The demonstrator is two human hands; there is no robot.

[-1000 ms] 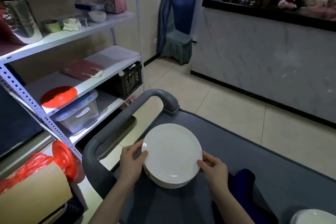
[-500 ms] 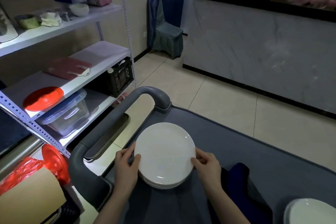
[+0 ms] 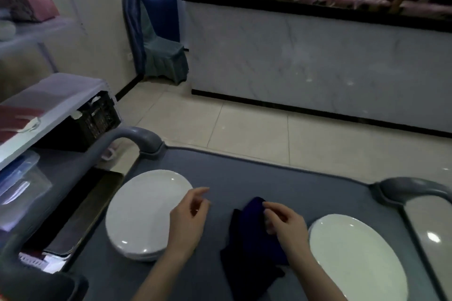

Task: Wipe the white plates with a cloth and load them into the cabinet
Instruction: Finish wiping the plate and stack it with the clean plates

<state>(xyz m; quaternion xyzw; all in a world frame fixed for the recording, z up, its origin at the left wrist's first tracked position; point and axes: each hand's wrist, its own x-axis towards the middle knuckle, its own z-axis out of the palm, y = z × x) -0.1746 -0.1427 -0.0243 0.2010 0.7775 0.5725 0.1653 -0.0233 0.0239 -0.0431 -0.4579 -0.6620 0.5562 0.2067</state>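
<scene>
A stack of white plates [image 3: 144,212] lies on the left part of the grey cart top [image 3: 269,178]. Another white plate [image 3: 357,256] lies at the right. Between them is a crumpled dark blue cloth [image 3: 249,252]. My left hand [image 3: 188,217] hovers by the right rim of the left stack, fingers loosely curled, holding nothing. My right hand [image 3: 286,227] is on the cloth, and its fingertips pinch the cloth's raised upper fold.
The cart has a grey handle on the left [image 3: 137,134] and one on the right [image 3: 411,188]. A metal shelf rack [image 3: 49,95] with a black crate [image 3: 97,120] and a clear plastic box [image 3: 19,178] stands close on the left. A marble-fronted counter [image 3: 318,63] lies across the tiled floor.
Both hands have let go of the left plate stack. My right hand has moved right onto the blue cloth, and my left has lifted off the rim. The view has swung right.
</scene>
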